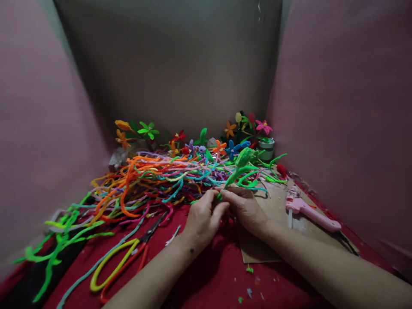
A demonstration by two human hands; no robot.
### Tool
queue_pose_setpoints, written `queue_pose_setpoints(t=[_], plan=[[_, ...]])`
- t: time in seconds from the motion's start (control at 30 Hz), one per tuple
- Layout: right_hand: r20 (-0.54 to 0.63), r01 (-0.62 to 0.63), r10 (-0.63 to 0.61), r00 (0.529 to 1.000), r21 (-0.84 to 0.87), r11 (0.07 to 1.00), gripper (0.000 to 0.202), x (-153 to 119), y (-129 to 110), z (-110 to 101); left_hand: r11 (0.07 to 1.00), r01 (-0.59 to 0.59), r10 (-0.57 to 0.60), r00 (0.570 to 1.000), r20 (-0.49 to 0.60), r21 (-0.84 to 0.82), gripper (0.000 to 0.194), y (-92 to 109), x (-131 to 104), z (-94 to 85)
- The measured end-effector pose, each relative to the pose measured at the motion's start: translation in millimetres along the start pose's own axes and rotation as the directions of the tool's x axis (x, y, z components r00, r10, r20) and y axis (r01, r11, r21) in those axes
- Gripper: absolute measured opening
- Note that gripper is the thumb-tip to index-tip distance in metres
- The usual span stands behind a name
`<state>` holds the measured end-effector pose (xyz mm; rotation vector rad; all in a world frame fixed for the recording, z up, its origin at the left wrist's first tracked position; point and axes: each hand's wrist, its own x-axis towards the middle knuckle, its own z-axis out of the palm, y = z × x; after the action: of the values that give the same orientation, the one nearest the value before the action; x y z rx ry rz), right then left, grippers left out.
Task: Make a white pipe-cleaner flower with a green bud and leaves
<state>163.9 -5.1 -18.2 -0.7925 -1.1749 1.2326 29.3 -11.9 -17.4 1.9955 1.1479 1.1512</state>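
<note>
A green pipe-cleaner flower (243, 158) with a closed bud and a long green stem stands tilted above my hands. My left hand (206, 216) pinches the lower part of the stem between thumb and fingers. Close against it, my right hand (243, 208) also has its fingertips closed on the stem. The stem's lower end is mostly hidden by the fingers. Behind the hands lies a big heap of pipe cleaners (154, 176) in many colours. Scissors (128, 253) with yellow and orange handles rest left of my left forearm.
To the right, a pink glue gun (310, 212) lies on a brown board (257, 253). Finished pipe-cleaner flowers (231, 148) stand along the back, near a small pot (266, 149). Green pipe cleaners (61, 240) spread at left. Scraps dot the red cloth (206, 279). Pink panels flank both sides.
</note>
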Motion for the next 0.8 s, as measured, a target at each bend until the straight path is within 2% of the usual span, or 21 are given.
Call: queue_pose_setpoints(t=[0.1, 0.23, 0.37, 0.47, 0.6, 0.67, 0.8], plan=[[-0.01, -0.009, 0.008, 1.0, -0.047, 0.999, 0.018, -1.8, -0.9, 0.8, 0.972, -0.097, 0.1, 0.995, -0.003, 0.214, 0.018, -4.5, -1.2, 0.2], [-0.019, 0.025, -0.027, 0.999, -0.109, 0.994, 0.023, -2.4, -1.9, 2.6, 0.972, -0.109, 0.119, 0.992, -0.037, 0.21, 0.014, -7.3, -0.6, -2.1], [0.063, 0.058, -0.053, 0.997, -0.066, 0.996, 0.019, -1.9, -2.8, 2.7, 0.991, -0.099, 0.102, 0.994, -0.036, 0.085, 0.014, 1.1, 0.0, -6.0], [0.127, 0.042, -0.035, 0.991, -0.052, 0.998, 0.017, -2.5, -3.5, 2.1, 0.994, 0.029, -0.034, 0.998, -0.051, -0.101, 0.015, 9.7, -0.7, -7.8], [0.254, 0.017, -0.013, 0.967, -0.016, 1.0, 0.018, -2.6, -2.6, 0.4, 0.869, 0.252, -0.245, 0.967, 0.071, -0.426, 0.019, 15.1, -1.6, -8.3], [0.291, 0.012, -0.012, 0.957, 0.004, 1.0, 0.019, -1.4, -0.9, -1.0, 0.809, 0.294, -0.27, 0.955, 0.123, -0.509, 0.022, 15.1, -1.6, -8.4], [0.266, 0.019, -0.028, 0.964, 0.034, 0.999, 0.019, 1.4, 2.0, -3.7, 0.719, 0.342, -0.28, 0.939, 0.198, -0.605, 0.022, 12.9, -1.6, -8.3]])
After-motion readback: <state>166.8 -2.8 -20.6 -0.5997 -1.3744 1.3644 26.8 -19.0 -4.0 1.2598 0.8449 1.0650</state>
